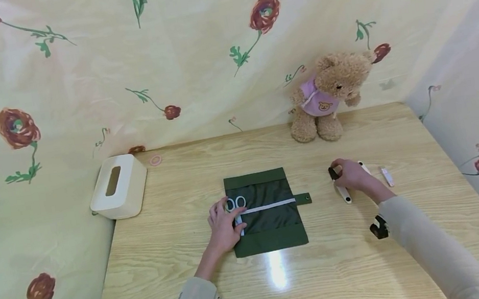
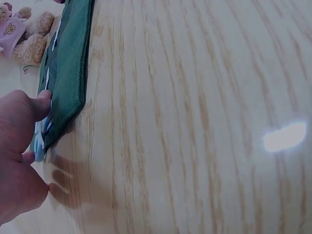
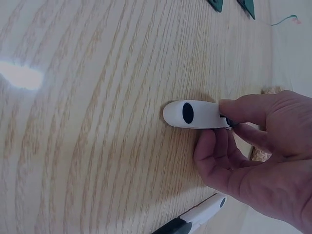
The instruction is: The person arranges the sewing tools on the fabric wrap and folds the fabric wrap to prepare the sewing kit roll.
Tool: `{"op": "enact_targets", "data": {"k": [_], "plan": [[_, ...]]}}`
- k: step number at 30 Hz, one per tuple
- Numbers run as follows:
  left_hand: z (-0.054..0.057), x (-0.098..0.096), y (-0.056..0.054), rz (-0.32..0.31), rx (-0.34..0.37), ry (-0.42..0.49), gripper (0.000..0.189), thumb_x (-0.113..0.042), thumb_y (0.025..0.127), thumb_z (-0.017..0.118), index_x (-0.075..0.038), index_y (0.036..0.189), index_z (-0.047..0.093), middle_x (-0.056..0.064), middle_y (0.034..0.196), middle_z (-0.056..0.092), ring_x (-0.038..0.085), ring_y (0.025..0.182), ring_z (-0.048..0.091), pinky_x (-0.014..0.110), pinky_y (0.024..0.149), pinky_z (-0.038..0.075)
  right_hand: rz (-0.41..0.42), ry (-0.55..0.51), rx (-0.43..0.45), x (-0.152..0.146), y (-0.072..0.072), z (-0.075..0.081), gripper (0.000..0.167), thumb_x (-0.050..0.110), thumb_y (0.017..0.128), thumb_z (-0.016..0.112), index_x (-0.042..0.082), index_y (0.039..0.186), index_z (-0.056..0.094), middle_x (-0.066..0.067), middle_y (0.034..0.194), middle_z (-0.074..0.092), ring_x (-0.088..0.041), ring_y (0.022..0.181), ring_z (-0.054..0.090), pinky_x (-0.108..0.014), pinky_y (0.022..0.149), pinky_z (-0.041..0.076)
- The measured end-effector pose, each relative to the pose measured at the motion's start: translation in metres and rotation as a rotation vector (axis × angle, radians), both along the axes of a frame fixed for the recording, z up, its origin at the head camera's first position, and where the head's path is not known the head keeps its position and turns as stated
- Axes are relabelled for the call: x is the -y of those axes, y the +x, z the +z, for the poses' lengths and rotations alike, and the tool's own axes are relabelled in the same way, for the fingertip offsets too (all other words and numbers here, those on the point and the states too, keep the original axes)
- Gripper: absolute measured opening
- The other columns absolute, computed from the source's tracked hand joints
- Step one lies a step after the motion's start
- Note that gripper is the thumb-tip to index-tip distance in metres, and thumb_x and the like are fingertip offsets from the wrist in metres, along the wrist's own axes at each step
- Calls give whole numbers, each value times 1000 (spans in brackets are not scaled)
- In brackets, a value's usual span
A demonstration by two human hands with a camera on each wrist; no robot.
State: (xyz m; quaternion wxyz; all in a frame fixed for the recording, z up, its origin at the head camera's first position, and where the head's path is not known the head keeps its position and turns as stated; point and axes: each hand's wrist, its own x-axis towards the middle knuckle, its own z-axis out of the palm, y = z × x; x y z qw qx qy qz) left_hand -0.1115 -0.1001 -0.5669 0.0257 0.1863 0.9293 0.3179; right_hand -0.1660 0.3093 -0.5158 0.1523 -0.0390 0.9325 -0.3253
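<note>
A dark green fabric tool roll (image 1: pixel 272 242) lies unfolded on the table, a white elastic strip across it and a snap tab on its right side. White-handled scissors (image 1: pixel 240 201) rest at its left side, tucked under the strip. Over them lies my left hand (image 1: pixel 222 226), fingers by the handle loops and thumb low beside the blades. My right hand (image 1: pixel 351 174) pinches the black end of a slim white tool with black ends (image 3: pixel 175 114) between thumb and fingers; the tool's kind does not show. Its white rounded end points toward me, close over the table.
Right of that hand lie a similar white and black tool (image 3: pixel 207 212) and a small pale pink-and-white item (image 1: pixel 386 176). A teddy bear (image 1: pixel 325 100) sits against the back wall. At the back left are a white tissue box (image 1: pixel 131 191) and a pink ring (image 1: pixel 155 160).
</note>
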Motion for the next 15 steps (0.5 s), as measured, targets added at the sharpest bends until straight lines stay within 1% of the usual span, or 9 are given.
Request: {"op": "enact_targets", "data": {"k": [3,10,15], "plan": [[0,0,0,-1,4,7,35,-16,91,75,-17,125,71,24,154,26,47,134,19,64,101,20,-12,-5,0,1,1,-1,51,-4,77,67,-16,124,49,-31,93,65,-30,73,62,-35,61,49],[-2,1,1,-2,-17,8,34,-15,90,75,-17,124,71,25,153,28,47,133,21,65,100,21,-16,-15,-1,5,3,-1,51,-2,78,66,-14,124,50,-29,91,64,-27,67,60,-33,56,47],[-1,-1,1,0,-9,-1,34,-15,90,75,-18,123,71,25,153,28,47,133,21,65,100,22,-12,-8,-1,5,4,-1,50,-1,80,68,-12,126,51,-25,91,63,-26,68,58,-35,58,47]]}}
